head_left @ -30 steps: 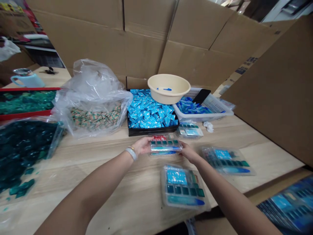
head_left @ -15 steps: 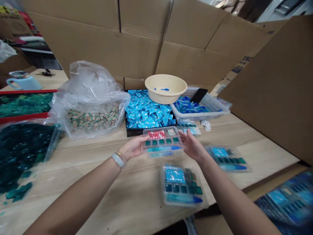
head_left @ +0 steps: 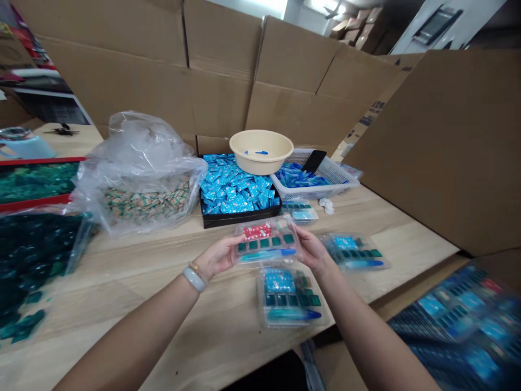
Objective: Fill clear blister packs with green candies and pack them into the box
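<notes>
Both my hands hold a clear plastic compartment pack (head_left: 267, 241) above the wooden table (head_left: 122, 309). My left hand (head_left: 220, 256) grips its left edge, and my right hand (head_left: 311, 251) grips its right edge. Inside are a red sachet, several teal squares and a blue stick. Similar filled packs lie close by: one (head_left: 288, 296) below my hands, one (head_left: 353, 252) to the right, and a smaller one (head_left: 299, 212) beyond. A bracelet circles my left wrist.
Ahead stand a black tray of blue sachets (head_left: 234, 193), a beige basin (head_left: 260, 151) and a white basket of blue items (head_left: 313, 176). A plastic bag of sachets (head_left: 140, 184) and dark teal sachets (head_left: 28, 260) lie left. Cardboard sheets (head_left: 431, 146) wall the far and right sides.
The pack has risen from its low, edge-on position and now faces me more openly. The whole scene has shifted left in view, and more of the blurred packs shows at lower right.
</notes>
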{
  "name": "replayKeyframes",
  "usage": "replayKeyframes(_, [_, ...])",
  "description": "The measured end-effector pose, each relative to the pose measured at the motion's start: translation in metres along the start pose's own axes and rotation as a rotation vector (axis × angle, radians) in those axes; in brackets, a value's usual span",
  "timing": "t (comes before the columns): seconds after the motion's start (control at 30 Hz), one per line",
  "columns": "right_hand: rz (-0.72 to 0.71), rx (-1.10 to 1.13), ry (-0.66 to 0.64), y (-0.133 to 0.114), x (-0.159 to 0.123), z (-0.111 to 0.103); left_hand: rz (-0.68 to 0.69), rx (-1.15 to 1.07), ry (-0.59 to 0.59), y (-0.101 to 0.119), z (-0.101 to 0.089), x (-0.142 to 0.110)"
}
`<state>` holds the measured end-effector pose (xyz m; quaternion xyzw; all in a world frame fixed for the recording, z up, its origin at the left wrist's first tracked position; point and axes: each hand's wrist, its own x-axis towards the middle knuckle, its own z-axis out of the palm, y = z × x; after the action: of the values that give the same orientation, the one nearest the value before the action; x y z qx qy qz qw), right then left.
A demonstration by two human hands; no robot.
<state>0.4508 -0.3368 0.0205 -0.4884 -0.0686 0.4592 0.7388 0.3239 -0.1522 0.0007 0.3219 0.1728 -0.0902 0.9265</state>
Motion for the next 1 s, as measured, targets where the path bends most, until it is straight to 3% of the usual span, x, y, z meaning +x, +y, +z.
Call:
replayKeyframes(0.13, [-0.191, -0.003, -0.04, 0.004, 0.021, 0.017, 0.001, -0.128, 0.06, 0.003, -0.003, -0.002])
replayKeyframes(0.33, [-0.473, -0.202, -0.005, -0.017, 0.049, 0.05, 0.078, -0.24, 0.067, 0.022, 0.001, 0.0])
replayKeyframes(0.43, [-0.492, -0.288, 0.005, -0.02, 0.053, 0.055, 0.074, -0.273, 0.06, 0.023, -0.006, 0.002])
replayKeyframes(0.6, [-0.598, -0.419, 0.134, -0.009, 0.053, 0.063, 0.059, -0.325, 0.094, 0.013, -0.02, 0.004])
replayKeyframes(0.83, [-0.52, -0.419, 0.071, -0.003, 0.044, 0.079, -0.045, -0.395, 0.12, 0.003, -0.029, -0.007])
replayKeyframes(1.0, [-0.564, -0.474, 0.049, 0.002, 0.041, 0.082, -0.002, -0.392, 0.078, -0.008, -0.04, -0.01])
